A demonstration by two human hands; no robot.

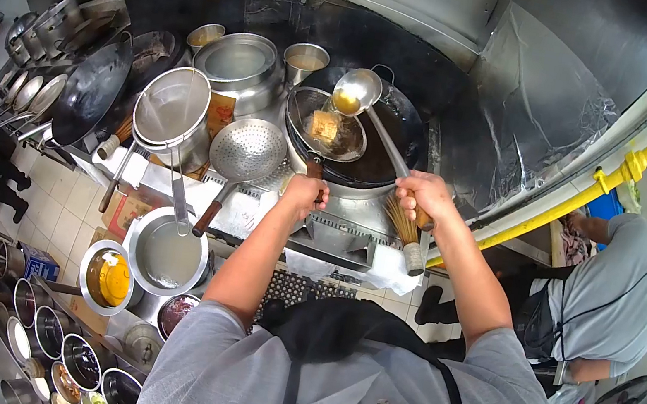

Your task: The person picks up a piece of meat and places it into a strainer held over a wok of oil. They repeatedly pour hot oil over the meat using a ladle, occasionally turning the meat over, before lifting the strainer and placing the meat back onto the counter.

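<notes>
My left hand [305, 194] is wrapped round the dark wooden handle of a round strainer [346, 144]. A golden-brown fried block [324, 125] lies in the strainer, which is over a large black wok [401, 130] holding dark oil. In my right hand [424, 197] is the long handle of a ladle [358, 90], with yellow liquid in its bowl. The ladle bowl hangs above the strainer's far right edge. A bamboo brush [403, 229] rests just below my right hand. To the left of my left hand lies a perforated skimmer [248, 149].
Left of the wok stand a lidded pot [235, 63] and a tall mesh strainer [172, 107] on a pot. Bowls with a yellow sauce [112, 281] and cloudy liquid [169, 252] are at lower left. Another person [604, 286] bends at right; a yellow pipe [619, 183] runs alongside.
</notes>
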